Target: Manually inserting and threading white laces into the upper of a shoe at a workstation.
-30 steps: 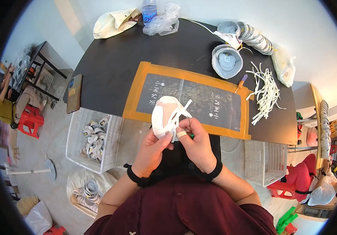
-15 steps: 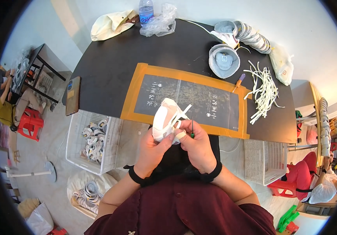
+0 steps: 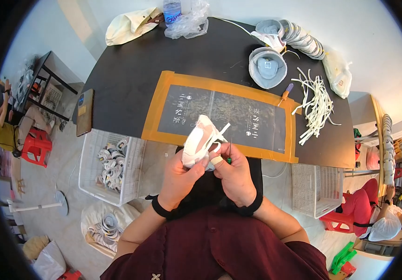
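A white, cupped shoe upper [image 3: 195, 142] with a pinkish inside is held up in front of me, over the table's near edge. My left hand [image 3: 181, 175] is closed round its lower left side, thumb toward the middle. From the right, my right hand [image 3: 232, 175] pinches the same piece near a white lace [image 3: 219, 135], whose loose end sticks up. A thin tool with a green handle [image 3: 229, 160] is tucked in the right fingers; its tip is hard to make out. Pale tape wraps one right-hand digit. Where the fingertips meet is partly hidden.
A tape-edged dark mat [image 3: 231, 114] covers the table's near middle. Loose white laces [image 3: 316, 107], an awl [image 3: 285, 94], nested grey uppers [image 3: 299, 37] and a phone [image 3: 85, 113] lie around it. A filled white crate [image 3: 84, 172] stands left, another crate [image 3: 315, 186] right. Other people sit nearby.
My view has shifted slightly. Both hands keep hold of the shoe upper in nearly the same place; the right fingers have moved a little, and the green-handled tool has tilted.
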Available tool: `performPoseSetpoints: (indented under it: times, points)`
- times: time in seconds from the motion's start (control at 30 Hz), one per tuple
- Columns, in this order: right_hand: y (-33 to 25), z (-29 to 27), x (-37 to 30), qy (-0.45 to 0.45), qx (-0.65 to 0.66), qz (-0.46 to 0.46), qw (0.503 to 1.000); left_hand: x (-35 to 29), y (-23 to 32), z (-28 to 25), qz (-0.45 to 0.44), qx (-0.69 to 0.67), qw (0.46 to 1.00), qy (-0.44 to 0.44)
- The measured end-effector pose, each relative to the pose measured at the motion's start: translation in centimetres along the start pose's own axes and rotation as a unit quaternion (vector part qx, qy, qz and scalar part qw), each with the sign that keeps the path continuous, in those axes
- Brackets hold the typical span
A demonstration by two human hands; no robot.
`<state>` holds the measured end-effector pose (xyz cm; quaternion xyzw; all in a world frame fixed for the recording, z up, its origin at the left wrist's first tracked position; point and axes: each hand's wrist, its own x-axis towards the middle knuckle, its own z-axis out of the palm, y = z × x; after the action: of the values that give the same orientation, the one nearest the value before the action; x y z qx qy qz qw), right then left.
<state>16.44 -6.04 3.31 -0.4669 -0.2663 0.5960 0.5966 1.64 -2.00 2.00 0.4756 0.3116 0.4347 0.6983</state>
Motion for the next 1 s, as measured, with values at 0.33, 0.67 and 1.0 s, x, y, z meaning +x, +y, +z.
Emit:
performPoseSetpoints:
  times: [0.33, 0.67, 1.0]
  points:
    - [1.0, 0.3, 0.1, 0.009, 0.147, 0.002, 0.989, -0.2, 0.2, 0.5, -0.022, -0.037, 0.999, 0.018]
    - [1.4, 0.6, 0.0, 0.028, 0.128, -0.004, 0.991, -0.3, 0.0, 1.2, 0.000, -0.021, 0.999, 0.045]
    - [0.5, -1.7, -0.8, 0.024, -0.055, -0.027, 0.998, -0.2, -0.2, 1.2, 0.012, -0.034, 0.997, 0.065]
